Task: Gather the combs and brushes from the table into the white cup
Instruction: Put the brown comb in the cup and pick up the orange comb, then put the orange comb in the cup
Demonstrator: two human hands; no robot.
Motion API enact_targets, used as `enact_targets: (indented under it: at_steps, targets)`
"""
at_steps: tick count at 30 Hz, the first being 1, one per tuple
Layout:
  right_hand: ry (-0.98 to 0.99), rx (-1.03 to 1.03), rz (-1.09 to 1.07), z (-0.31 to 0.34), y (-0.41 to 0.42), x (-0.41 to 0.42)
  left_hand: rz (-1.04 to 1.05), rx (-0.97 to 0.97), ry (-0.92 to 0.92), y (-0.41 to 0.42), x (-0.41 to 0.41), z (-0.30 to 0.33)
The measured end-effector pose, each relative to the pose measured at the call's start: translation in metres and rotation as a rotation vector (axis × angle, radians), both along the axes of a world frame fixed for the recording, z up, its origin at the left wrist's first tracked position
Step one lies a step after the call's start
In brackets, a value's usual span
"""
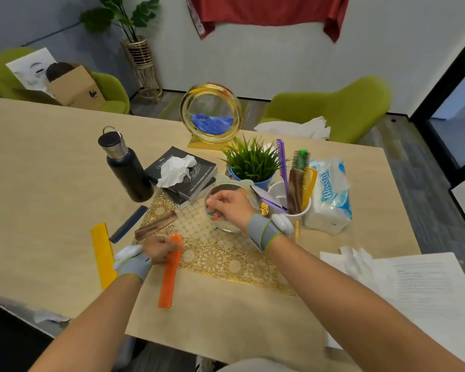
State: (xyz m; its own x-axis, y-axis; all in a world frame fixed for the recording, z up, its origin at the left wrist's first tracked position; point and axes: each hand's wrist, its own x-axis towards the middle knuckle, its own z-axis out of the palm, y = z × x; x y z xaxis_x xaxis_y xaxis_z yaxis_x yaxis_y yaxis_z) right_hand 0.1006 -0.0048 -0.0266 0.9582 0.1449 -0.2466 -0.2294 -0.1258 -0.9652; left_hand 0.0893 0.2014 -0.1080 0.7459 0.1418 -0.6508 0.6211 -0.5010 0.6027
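fingers (169,247) of my left hand (159,248) close around the orange comb's (169,272) top end over the gold mat (226,251); my right hand (230,206) seems curled, maybe pinching something, beside the white cup (293,210) already holding combs

Light wood-grain tabletop (51,162) filling the middle of the frame. Lying directly on it: a gold lace placemat (220,251) at center; a yellow comb (102,255), a blue comb (128,224) and a black bottle (128,167) at center left; a stack of books (183,175) and a gold ring ornament (211,115) at upper center; a potted plant (253,162), white cup (293,210) and tissue pack (329,194) at center right; papers (414,285) at lower right.
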Motion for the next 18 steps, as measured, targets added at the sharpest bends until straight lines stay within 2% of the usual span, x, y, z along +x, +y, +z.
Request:
enact_targets:
  at_steps: [8,13,18]
  targets:
    - [0.084,-0.108,-0.027,-0.025,0.028,0.000,-0.110,0.079,0.000,0.019,0.013,-0.022]
    - [0.126,-0.101,-0.121,-0.034,0.037,-0.001,-0.342,0.311,-0.014,0.018,0.034,-0.025]
    - [0.165,-0.100,-0.194,-0.042,0.039,-0.001,-0.443,0.397,-0.012,0.013,0.046,-0.030]
